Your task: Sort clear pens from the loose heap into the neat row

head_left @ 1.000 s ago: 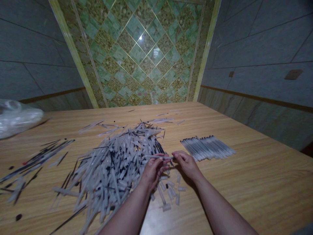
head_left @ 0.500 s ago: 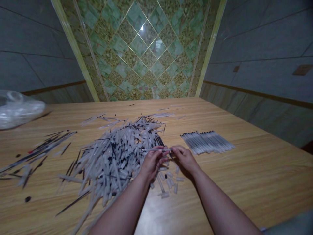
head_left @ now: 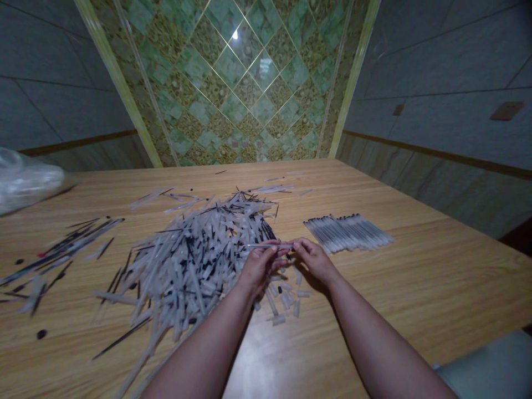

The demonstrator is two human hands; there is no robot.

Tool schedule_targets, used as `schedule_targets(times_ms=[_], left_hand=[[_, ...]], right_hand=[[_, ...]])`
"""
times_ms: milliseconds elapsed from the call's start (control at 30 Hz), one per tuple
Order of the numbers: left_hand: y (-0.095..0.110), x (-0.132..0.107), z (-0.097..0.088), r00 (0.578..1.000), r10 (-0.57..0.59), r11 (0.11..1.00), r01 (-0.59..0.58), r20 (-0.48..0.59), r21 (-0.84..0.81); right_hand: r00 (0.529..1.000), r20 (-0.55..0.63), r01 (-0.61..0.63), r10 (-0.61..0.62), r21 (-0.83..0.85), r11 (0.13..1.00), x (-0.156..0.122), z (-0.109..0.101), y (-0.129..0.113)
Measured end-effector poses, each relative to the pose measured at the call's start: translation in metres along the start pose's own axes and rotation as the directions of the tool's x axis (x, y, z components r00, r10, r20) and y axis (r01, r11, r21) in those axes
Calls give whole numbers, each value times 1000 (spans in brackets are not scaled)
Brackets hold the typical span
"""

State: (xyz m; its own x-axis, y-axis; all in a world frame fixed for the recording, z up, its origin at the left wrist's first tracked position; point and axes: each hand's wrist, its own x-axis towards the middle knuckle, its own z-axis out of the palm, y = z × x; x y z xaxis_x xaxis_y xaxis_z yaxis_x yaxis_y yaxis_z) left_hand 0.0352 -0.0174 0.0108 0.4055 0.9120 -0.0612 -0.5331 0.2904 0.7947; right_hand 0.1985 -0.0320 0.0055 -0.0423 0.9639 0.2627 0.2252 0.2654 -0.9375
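Observation:
Between my two hands a slim translucent pen (head_left: 258, 245) lies level, pointing left and right. My left hand (head_left: 260, 266) pinches it along the middle with thumb and fingers. At its right end the fingertips of my right hand (head_left: 312, 259) are closed on it; what they cover there is hidden. Just left of and beneath my left hand spreads a big heap of pen parts (head_left: 195, 271), clear tubes mixed with dark refills. Several short clear caps (head_left: 286, 299) lie scattered below the hands. To the right, a neat row of assembled-looking pens (head_left: 349, 233) lies side by side, dark ends away from me.
The wooden table (head_left: 436, 282) runs to a tiled wall. Loose dark refills (head_left: 70, 249) lie at the left, near a small black round piece (head_left: 41, 334). A clear plastic bag (head_left: 29, 180) sits at the far left edge. A pale green surface (head_left: 494, 368) shows at lower right.
The view has shifted slightly, so most things on the table sit a bit higher and further left. Both hands still hold the pen, which has moved slightly right relative to the left hand.

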Motion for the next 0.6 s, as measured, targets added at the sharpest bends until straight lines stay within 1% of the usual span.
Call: schedule_targets(times_ms=[133, 233, 300, 333, 400, 467, 500, 533, 567, 600], left_hand=[[0, 3, -1, 1000, 5, 1000, -5, -24, 20], [6, 6, -3, 992, 70, 998, -69, -107, 10], [13, 8, -6, 975, 132, 991, -137, -177, -13], [16, 9, -8, 966, 157, 986, -164, -208, -18], [20, 10, -11, 947, 193, 980, -198, -259, 6], [22, 11, -13, 930, 223, 975, -208, -291, 81], [22, 11, -14, 925, 234, 970, -202, -299, 134], [21, 11, -14, 923, 243, 962, -190, -297, 197], [21, 11, -15, 924, 249, 947, -170, -291, 273], [20, 10, -15, 922, 263, 919, -150, -284, 364]], right_hand=[[1000, -27, -17, 15, -66, 998, 1, 3, 4], [999, -52, -11, 6, -95, 995, 2, 3, 3], [999, -19, -30, 28, -129, 991, 0, 3, -1], [999, 25, -37, 41, -163, 986, -1, 3, -3], [983, 168, -34, 79, -252, 967, -5, 4, -9], [934, 334, -5, 126, -341, 940, -8, 6, -13], [907, 395, 17, 146, -380, 925, -10, 8, -15], [886, 435, 43, 157, -416, 908, -11, 10, -16], [876, 457, 74, 158, -450, 890, -12, 11, -16], [875, 461, 104, 151, -482, 870, -13, 13, -16]])
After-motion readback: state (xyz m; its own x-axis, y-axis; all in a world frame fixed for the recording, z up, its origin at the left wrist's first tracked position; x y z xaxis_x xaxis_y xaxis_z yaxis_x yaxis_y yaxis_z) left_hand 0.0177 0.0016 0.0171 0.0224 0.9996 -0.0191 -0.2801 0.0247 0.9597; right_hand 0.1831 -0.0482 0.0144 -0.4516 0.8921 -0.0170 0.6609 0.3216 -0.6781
